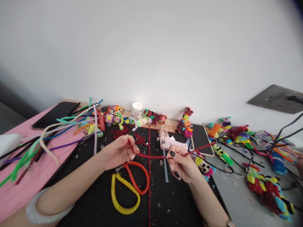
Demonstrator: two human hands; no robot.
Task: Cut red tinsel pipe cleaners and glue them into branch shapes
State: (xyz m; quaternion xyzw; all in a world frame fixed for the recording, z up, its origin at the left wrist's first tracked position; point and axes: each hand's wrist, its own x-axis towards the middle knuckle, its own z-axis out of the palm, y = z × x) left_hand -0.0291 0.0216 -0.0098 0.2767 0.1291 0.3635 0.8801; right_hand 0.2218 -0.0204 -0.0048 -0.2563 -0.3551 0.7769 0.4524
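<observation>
The red glitter pipe cleaner [153, 156] was stretched level between both hands, just above the black mat [94, 195]. The left hand [118, 153] had its grip closed on one end, thumb and fingertips pinched tight, and the stem curved upward out of that pinch. The right hand [182, 165] pinched it further along with thumb and forefinger, the other fingers curled under. Beyond this grip the free end ran on, up and away toward the far side of the mat.

Midway between the two grips the stem crossed a second red stem [149, 189], which lay straight on the mat, running from near the wall toward the person. Whether the two were touching or wound together at the crossing could not be told. Judged from this, the shaping was at an early point: apart from the curve at the left grip the held stem was unbent, and no form had been built from it yet.

Just below the grips lay scissors [130, 186] with red and yellow handles, blades hidden under the left hand. Just behind the right grip sat a pink glue gun [169, 143], and behind the left one some short red offcuts [119, 132]. Well out to the left a sheaf of loose coloured stems [59, 129] lay across the pink tabletop [30, 179]. Finished figures [186, 123] lined the wall.
</observation>
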